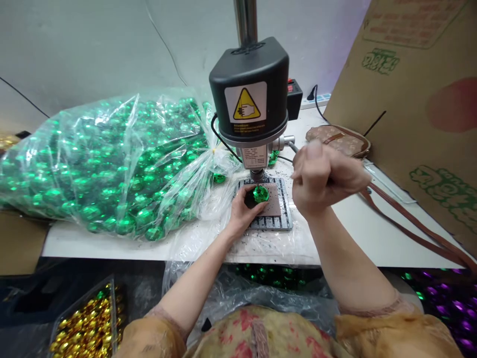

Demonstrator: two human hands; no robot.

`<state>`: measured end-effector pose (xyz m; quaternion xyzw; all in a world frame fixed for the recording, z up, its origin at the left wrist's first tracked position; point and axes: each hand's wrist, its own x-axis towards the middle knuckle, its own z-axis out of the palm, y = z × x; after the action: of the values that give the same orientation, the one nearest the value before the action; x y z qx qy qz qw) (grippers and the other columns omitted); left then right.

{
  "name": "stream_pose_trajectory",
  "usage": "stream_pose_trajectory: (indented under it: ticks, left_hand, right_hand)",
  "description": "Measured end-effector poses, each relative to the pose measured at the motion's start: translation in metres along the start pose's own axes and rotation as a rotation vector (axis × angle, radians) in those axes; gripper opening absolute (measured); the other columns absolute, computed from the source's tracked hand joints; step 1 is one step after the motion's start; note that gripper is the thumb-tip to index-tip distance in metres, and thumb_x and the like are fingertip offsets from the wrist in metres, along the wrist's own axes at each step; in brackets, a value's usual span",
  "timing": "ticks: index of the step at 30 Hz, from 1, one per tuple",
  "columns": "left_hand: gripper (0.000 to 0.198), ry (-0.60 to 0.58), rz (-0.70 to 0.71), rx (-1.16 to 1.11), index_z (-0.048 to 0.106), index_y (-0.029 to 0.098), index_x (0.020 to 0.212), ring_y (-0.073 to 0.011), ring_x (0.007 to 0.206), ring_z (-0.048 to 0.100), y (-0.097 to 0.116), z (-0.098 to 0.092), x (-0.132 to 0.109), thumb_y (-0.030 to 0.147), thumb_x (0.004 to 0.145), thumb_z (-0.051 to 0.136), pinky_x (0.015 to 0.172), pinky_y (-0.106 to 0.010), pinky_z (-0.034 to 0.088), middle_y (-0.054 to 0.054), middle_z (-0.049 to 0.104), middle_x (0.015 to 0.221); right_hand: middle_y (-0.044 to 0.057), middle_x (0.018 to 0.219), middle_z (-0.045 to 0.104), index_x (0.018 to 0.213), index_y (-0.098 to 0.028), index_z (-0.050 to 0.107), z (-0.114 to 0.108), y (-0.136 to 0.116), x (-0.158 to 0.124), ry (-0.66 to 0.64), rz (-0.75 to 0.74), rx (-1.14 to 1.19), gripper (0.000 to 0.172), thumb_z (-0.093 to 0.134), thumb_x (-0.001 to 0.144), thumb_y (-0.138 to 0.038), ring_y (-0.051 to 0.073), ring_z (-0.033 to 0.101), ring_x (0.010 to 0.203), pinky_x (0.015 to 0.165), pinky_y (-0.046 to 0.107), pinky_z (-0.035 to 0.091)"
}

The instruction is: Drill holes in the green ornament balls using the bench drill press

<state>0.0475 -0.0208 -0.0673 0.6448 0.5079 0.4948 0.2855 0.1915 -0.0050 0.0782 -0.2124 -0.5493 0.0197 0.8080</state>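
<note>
A black-topped drill press with a yellow warning label stands at the centre. Beneath its chuck, a shiny green faceted ball rests over the slotted metal base plate, on a flat brownish pad. My left hand grips the ball between thumb and fingers, close under the drill tip. On the right side of the machine, my right hand is raised and closed round the feed lever, most of which the hand hides.
A large clear bag of green balls fills the left of the table. A brown patterned handbag and a cardboard box are at the right. Gold balls lie in a tray at lower left, purple ones at lower right.
</note>
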Motion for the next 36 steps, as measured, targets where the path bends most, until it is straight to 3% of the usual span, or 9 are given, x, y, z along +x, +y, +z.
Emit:
stream_pose_trajectory:
  ticks: [3,7,13,16,19,22,24,29,36]
  left_hand:
    - [0.048,0.017,0.003,0.036,0.06,0.021,0.116,-0.0234,0.107,0.067,0.003,-0.001,0.0,0.031,0.075,0.083,0.096,-0.04,0.054,-0.007,0.069,0.113]
    - [0.042,0.082,0.051,0.125,0.06,0.02,0.109,-0.0208,0.094,0.067,0.021,-0.009,-0.024,0.037,0.076,0.08,0.083,-0.035,0.054,-0.006,0.069,0.102]
    - [0.048,-0.492,0.643,0.271,0.059,0.018,0.104,-0.0186,0.074,0.06,0.044,-0.023,-0.099,0.057,0.08,0.073,0.069,-0.032,0.049,-0.004,0.066,0.081]
    - [0.054,-0.584,0.794,0.387,0.059,0.016,0.108,-0.0218,0.08,0.061,0.038,-0.028,-0.112,0.061,0.08,0.072,0.073,-0.035,0.049,-0.007,0.066,0.083]
    - [0.048,-0.454,0.708,0.357,0.058,0.017,0.113,-0.0238,0.091,0.062,0.026,-0.04,-0.09,0.058,0.088,0.065,0.081,-0.037,0.052,-0.009,0.068,0.094]
    - [0.013,-0.189,0.413,0.569,0.058,0.021,0.108,-0.0222,0.093,0.063,0.011,-0.059,-0.037,0.029,0.099,0.053,0.084,-0.037,0.052,-0.007,0.067,0.097]
    - [0.015,-0.071,0.203,0.759,0.059,0.019,0.108,-0.0253,0.102,0.06,0.0,-0.071,0.004,0.014,0.096,0.051,0.089,-0.04,0.05,-0.011,0.065,0.107]
    - [0.026,-0.044,0.045,0.872,0.06,0.014,0.094,-0.0293,0.1,0.057,-0.03,-0.086,0.077,-0.008,0.082,0.053,0.089,-0.046,0.048,-0.017,0.061,0.108]
    - [0.033,-0.076,0.007,0.716,0.061,0.018,0.106,-0.0238,0.092,0.061,-0.026,-0.094,0.079,0.017,0.076,0.076,0.085,-0.038,0.051,-0.009,0.064,0.103]
  right_hand:
    - [-0.007,0.042,0.038,0.048,-0.018,0.044,0.012,-0.012,0.029,0.088,0.044,0.093,0.047,0.064,0.09,-0.027,0.003,0.034,0.038,0.042,0.026,0.026]
    - [-0.007,0.041,0.036,0.048,-0.019,0.043,0.022,-0.008,0.053,0.007,0.084,0.025,0.052,0.06,0.091,-0.044,0.001,0.027,0.037,0.041,0.024,0.026]
    - [-0.006,0.041,0.032,0.05,-0.02,0.041,0.023,-0.003,0.052,0.021,0.072,0.071,0.059,0.049,0.085,-0.067,0.003,0.025,0.038,0.043,0.025,0.027]
    - [-0.006,0.042,0.034,0.049,-0.019,0.043,0.022,-0.004,0.051,0.021,0.099,0.053,0.059,0.052,0.083,-0.067,0.003,0.026,0.04,0.046,0.026,0.028]
    - [-0.006,0.042,0.036,0.049,-0.02,0.045,0.02,-0.005,0.051,0.025,0.078,0.074,0.057,0.053,0.086,-0.062,0.004,0.028,0.04,0.048,0.028,0.029]
    - [-0.006,0.045,0.041,0.05,-0.018,0.049,0.019,-0.007,0.05,0.021,0.101,0.101,0.052,0.059,0.088,-0.053,0.003,0.032,0.041,0.049,0.028,0.03]
    - [-0.006,0.046,0.042,0.051,-0.017,0.05,0.019,-0.008,0.049,0.025,0.115,0.089,0.049,0.062,0.088,-0.046,0.002,0.034,0.042,0.051,0.027,0.03]
    - [-0.008,0.046,0.039,0.051,-0.019,0.047,0.019,-0.005,0.047,0.027,0.118,0.027,0.05,0.057,0.092,-0.045,0.002,0.032,0.042,0.051,0.027,0.032]
    - [-0.007,0.046,0.037,0.052,-0.02,0.046,0.019,-0.003,0.045,0.032,0.1,0.011,0.057,0.045,0.092,-0.061,0.003,0.031,0.042,0.048,0.028,0.034]
